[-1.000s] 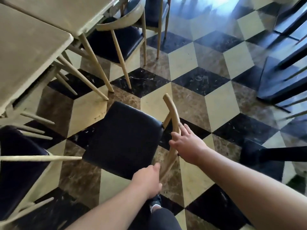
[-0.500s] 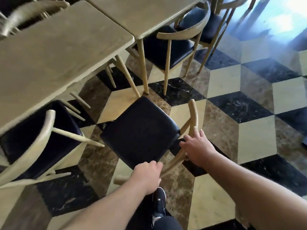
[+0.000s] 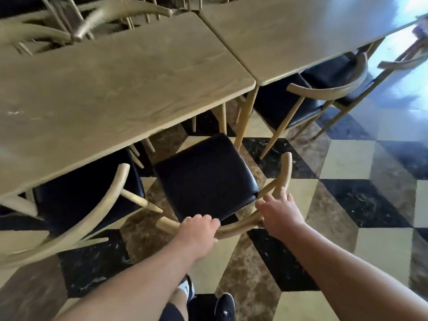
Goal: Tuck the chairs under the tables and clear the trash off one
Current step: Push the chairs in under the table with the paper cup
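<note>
A wooden chair with a black padded seat point(image 3: 205, 174) stands in front of me, its front edge just under the near corner of a light wooden table point(image 3: 115, 84). My left hand point(image 3: 198, 230) is closed around the left part of the curved backrest point(image 3: 234, 228). My right hand point(image 3: 279, 215) grips the same backrest on its right side, fingers laid over the rail. No trash shows on the table tops.
A second table point(image 3: 289, 31) adjoins on the right with two black-seated chairs point(image 3: 298, 103) under it. Another chair point(image 3: 76, 200) is tucked at the left. More chair backs point(image 3: 104, 17) line the far side. Checkered tile floor point(image 3: 347, 158) lies to the right; my shoes point(image 3: 223, 306) are below.
The chair has slid forward toward the table, its seat now reaching under the table corner. Both hands stayed on the backrest and my view has lifted over the table tops.
</note>
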The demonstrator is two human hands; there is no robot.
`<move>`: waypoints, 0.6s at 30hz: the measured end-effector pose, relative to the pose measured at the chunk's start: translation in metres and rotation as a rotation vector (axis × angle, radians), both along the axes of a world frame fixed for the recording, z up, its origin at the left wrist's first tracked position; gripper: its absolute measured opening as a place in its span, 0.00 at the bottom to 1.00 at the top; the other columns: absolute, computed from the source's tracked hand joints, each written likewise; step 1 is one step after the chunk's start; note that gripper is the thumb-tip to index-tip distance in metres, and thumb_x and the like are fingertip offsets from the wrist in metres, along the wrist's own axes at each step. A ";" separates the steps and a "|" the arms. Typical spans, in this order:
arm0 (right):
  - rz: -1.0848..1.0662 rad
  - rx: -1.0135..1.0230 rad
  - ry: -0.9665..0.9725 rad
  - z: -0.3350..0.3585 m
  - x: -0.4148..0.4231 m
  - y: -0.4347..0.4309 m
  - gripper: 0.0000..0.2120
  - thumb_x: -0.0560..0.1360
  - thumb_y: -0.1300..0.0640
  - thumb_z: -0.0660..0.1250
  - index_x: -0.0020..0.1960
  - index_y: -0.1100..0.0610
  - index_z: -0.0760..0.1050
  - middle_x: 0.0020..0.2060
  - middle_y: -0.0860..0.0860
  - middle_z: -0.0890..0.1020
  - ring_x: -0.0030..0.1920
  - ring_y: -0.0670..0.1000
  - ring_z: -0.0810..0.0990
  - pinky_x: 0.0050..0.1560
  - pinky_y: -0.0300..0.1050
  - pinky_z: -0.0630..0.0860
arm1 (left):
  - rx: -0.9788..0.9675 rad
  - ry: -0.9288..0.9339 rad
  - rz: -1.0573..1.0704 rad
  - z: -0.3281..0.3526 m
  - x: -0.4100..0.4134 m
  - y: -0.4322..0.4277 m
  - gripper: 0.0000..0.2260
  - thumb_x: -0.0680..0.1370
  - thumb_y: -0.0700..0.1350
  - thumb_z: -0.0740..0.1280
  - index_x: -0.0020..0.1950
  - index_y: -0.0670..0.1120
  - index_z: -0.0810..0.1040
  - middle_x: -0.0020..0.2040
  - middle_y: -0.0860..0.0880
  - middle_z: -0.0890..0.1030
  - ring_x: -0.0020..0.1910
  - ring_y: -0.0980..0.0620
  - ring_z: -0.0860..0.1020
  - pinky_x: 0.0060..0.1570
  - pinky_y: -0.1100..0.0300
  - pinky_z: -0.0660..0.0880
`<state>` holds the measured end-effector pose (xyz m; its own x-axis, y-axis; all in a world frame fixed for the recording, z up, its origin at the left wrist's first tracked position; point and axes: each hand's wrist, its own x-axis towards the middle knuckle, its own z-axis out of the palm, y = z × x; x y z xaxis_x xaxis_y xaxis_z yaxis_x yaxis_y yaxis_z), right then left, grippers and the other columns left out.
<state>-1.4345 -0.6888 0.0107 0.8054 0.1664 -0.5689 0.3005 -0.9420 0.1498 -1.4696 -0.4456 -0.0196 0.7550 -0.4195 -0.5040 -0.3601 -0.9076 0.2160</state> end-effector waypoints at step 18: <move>0.111 -0.062 0.025 0.007 0.172 0.042 0.28 0.81 0.40 0.68 0.77 0.49 0.69 0.71 0.54 0.75 0.75 0.76 0.64 0.75 0.74 0.62 | -0.041 -0.068 0.064 -0.002 0.145 0.044 0.17 0.84 0.50 0.66 0.73 0.52 0.71 0.63 0.50 0.78 0.62 0.45 0.76 0.63 0.45 0.71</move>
<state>-1.2622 -0.6473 0.0177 0.7694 0.2179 -0.6004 0.4070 -0.8917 0.1980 -1.3246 -0.4017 -0.0220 0.8126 -0.3885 -0.4344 -0.3166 -0.9201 0.2306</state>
